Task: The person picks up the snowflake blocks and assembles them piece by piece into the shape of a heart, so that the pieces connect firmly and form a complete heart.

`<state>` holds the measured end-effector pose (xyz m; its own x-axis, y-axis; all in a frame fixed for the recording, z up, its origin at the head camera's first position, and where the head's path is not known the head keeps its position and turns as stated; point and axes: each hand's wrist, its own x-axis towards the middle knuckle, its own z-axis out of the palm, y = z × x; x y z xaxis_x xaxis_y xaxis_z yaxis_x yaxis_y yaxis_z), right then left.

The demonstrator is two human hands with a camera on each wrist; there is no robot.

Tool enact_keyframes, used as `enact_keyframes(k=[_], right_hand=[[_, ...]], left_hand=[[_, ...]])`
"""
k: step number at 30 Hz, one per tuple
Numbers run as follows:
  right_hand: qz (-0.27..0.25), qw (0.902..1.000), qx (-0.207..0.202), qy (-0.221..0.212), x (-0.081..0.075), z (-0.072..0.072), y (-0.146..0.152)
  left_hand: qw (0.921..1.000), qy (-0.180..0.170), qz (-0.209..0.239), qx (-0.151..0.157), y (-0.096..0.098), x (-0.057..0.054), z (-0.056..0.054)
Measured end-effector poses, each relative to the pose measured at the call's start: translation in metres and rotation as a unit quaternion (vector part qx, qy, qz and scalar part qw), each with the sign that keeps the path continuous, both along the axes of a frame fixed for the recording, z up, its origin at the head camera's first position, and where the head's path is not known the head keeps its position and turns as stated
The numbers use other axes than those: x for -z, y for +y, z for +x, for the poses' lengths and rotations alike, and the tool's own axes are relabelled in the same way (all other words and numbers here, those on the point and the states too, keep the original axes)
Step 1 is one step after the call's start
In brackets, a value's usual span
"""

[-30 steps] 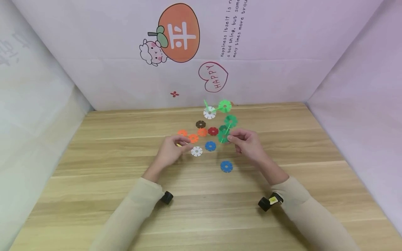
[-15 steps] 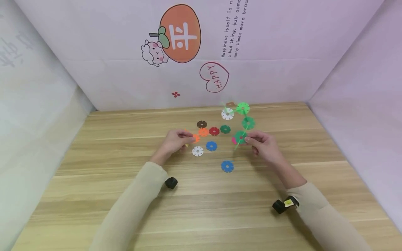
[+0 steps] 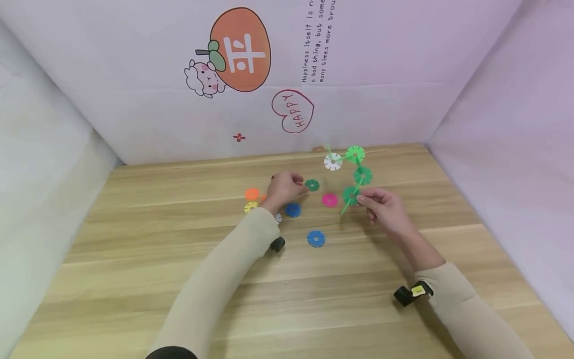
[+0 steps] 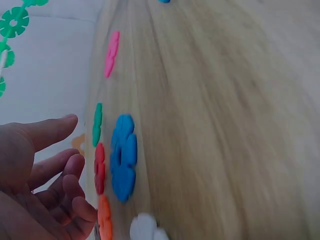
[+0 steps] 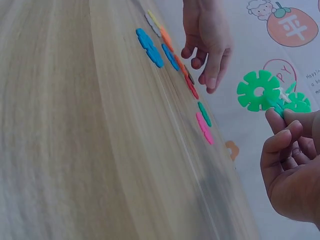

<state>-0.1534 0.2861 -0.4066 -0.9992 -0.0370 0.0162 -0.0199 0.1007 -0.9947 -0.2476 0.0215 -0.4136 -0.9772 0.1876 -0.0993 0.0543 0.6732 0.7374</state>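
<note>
2 beige sleeves (image 3: 224,274), 2 black wrist cameras (image 3: 404,296), 1 yellow label (image 3: 418,290), seemingly printed.

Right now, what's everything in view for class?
Disc chain: 1, green-white, raised
Table: 1, tan, below
Walls: 3, white, around
Prints: several, mixed, back wall
Blue discs: 2, blue, middle
Pink disc: 1, pink, middle
Green disc: 1, green, middle
Red disc: 1, red, beside green
Brown disc: 1, brown, near red
Orange discs: 2+, orange, left
Yellow disc: 1, yellow, left
White disc: 1, white, middle
Dark shape: 1, black, bottom edge
Sleeves: 2, beige, arms
Wrist cameras: 2, black, sleeves
Left hand: 1, above discs
Right hand: 1, pinching chain
</note>
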Motion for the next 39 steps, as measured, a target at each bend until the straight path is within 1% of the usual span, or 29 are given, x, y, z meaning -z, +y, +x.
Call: enact_keyframes(k=[7,9,13,15,17,20,24,26,29,32,34,37,39], right_hand=[[-0.012,0.9999,0.000,0.000,-0.001,-0.001,0.002],[-0.009,1.0000,0.000,-0.003,-0.002,-0.001,0.001],[-0.003,1.0000,0.001,-0.008,-0.003,0.000,0.000],[-0.003,1.0000,0.001,-0.008,-0.003,-0.001,0.001],[-0.004,1.0000,0.002,-0.008,-0.002,-0.001,0.001],[-0.004,1.0000,0.002,-0.007,-0.002,-0.001,0.002],[-0.005,1.0000,0.001,-0.007,0.000,-0.002,0.002],[-0.006,0.9999,0.002,-0.008,0.001,-0.003,0.001],[-0.011,0.9999,0.002,-0.011,0.002,-0.004,-0.001],[-0.016,0.9998,0.006,-0.009,0.004,-0.006,-0.004],[-0.024,0.9997,0.006,-0.005,0.005,-0.007,-0.008],[-0.047,0.9989,0.007,0.002,0.006,-0.010,-0.017],[-0.057,0.9983,0.005,0.004,0.006,-0.012,-0.024]], left_hand=[[0.9986,-0.001,-0.053,0.005,0.012,0.003,-0.008],[0.9966,0.005,-0.082,0.008,0.014,0.003,-0.010],[0.9910,0.013,-0.133,0.004,0.018,0.002,-0.012],[0.9897,0.014,-0.142,0.002,0.019,0.001,-0.011],[0.9898,0.019,-0.141,0.002,0.019,0.000,-0.011],[0.9921,0.026,-0.123,0.005,0.017,0.000,-0.009],[0.9955,0.036,-0.087,0.008,0.012,0.002,-0.005],[0.9968,0.041,-0.068,0.007,0.008,0.003,-0.001],[0.9988,0.039,-0.030,0.000,0.004,0.003,0.007],[0.9989,0.039,0.023,0.003,-0.001,0.000,0.020],[0.9972,0.040,0.063,0.009,-0.005,-0.002,0.029],[0.9916,0.028,0.124,0.022,-0.015,-0.004,0.046],[0.9872,0.018,0.155,0.031,-0.022,-0.005,0.058]])
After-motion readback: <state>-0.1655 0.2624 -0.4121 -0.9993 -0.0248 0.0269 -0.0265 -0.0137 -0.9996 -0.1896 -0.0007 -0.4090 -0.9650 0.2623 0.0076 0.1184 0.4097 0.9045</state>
